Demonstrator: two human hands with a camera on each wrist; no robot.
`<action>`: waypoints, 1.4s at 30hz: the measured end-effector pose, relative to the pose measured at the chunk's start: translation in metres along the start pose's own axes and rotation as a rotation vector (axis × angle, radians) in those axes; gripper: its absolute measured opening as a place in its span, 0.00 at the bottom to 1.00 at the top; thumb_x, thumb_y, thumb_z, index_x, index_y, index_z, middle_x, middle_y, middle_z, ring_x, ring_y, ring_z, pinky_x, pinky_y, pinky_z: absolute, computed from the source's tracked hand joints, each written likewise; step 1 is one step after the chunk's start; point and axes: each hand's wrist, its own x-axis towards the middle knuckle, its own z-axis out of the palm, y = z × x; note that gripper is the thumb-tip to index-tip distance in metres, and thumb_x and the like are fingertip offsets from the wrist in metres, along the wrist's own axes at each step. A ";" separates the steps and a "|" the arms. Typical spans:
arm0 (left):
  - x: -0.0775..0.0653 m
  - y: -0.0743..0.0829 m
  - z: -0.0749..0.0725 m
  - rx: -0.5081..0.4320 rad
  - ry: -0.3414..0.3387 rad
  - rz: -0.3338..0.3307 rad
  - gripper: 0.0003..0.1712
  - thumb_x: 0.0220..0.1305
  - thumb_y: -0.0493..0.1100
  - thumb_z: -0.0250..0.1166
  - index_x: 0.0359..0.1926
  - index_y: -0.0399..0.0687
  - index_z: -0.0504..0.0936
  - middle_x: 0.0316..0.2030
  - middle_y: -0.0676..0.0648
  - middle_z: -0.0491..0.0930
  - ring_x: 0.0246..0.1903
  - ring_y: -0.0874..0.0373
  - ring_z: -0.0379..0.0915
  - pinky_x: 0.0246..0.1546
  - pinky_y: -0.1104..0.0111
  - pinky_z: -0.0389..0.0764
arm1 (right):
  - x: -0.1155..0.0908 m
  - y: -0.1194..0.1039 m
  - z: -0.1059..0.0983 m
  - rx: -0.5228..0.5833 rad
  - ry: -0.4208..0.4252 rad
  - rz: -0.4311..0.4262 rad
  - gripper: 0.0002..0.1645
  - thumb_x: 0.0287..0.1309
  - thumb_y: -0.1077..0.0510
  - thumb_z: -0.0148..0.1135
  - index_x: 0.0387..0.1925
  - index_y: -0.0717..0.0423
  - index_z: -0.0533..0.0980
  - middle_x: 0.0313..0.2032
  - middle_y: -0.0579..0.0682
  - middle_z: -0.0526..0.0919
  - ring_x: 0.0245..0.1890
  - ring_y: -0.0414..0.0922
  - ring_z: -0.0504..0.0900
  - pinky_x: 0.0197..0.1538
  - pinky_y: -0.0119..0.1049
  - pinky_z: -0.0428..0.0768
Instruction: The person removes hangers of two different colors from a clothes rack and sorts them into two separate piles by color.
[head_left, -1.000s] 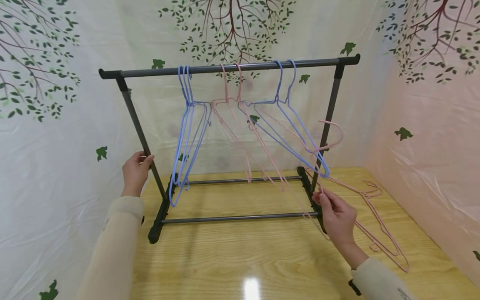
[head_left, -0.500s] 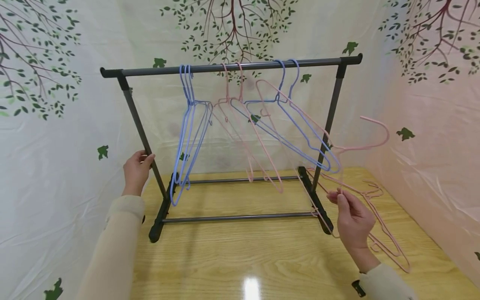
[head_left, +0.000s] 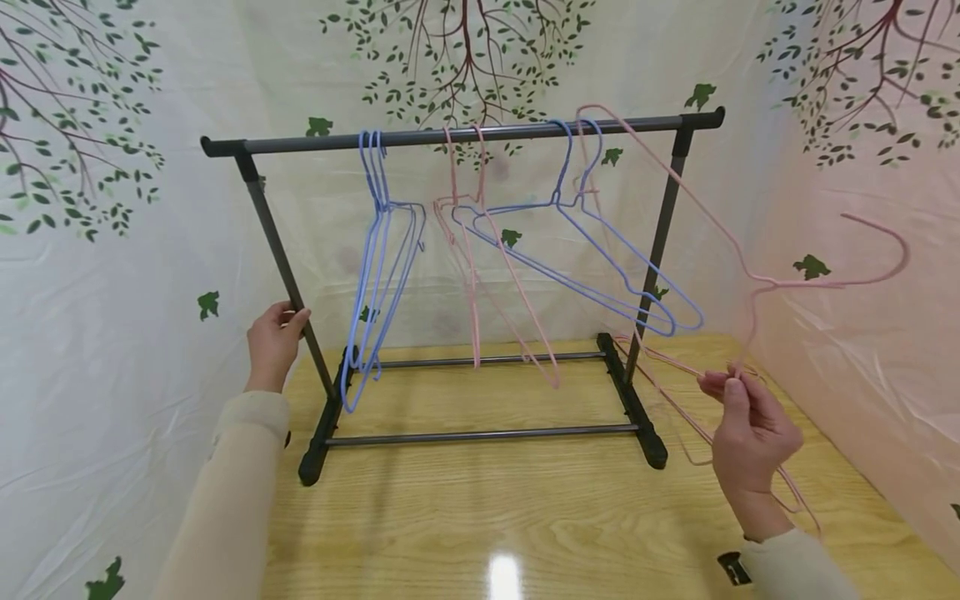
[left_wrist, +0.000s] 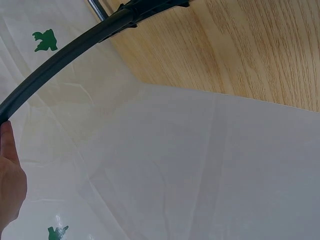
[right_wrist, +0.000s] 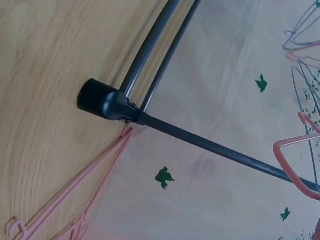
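The left hand [head_left: 274,345] is gripping the rack post [head_left: 274,242]; the right hand [head_left: 753,446], pinching a pink hanger [head_left: 806,284], should be keeping it clear of the blue hangers [head_left: 557,198].

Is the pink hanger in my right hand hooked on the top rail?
No, your right hand pinches the pink hanger, whose hook juts out to the right, away from the top rail.
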 end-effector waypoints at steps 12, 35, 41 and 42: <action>0.000 -0.001 0.001 -0.007 0.000 0.002 0.26 0.76 0.50 0.55 0.65 0.36 0.73 0.56 0.33 0.77 0.51 0.41 0.79 0.56 0.55 0.78 | 0.031 -0.012 -0.013 -0.137 0.184 -0.028 0.11 0.58 0.77 0.57 0.34 0.92 0.73 0.25 0.65 0.85 0.25 0.47 0.86 0.36 0.32 0.85; 0.001 -0.001 0.000 0.001 -0.006 -0.007 0.28 0.75 0.52 0.54 0.64 0.37 0.73 0.56 0.34 0.77 0.52 0.41 0.78 0.56 0.54 0.78 | 0.032 0.008 -0.109 -0.543 0.014 0.260 0.12 0.61 0.72 0.60 0.41 0.83 0.79 0.28 0.45 0.88 0.25 0.35 0.86 0.34 0.23 0.82; 0.001 -0.002 0.001 0.003 0.001 -0.009 0.26 0.76 0.52 0.55 0.63 0.37 0.74 0.55 0.34 0.77 0.51 0.41 0.78 0.56 0.54 0.78 | 0.029 0.011 -0.127 -0.855 -0.164 0.398 0.12 0.65 0.68 0.60 0.44 0.76 0.81 0.28 0.31 0.85 0.27 0.27 0.83 0.34 0.18 0.79; 0.001 -0.002 0.001 0.000 0.000 -0.010 0.26 0.75 0.52 0.55 0.63 0.37 0.74 0.55 0.34 0.77 0.51 0.41 0.78 0.56 0.54 0.78 | 0.029 0.011 -0.129 -0.875 -0.186 0.418 0.12 0.65 0.68 0.61 0.44 0.75 0.81 0.27 0.31 0.85 0.26 0.27 0.83 0.34 0.18 0.79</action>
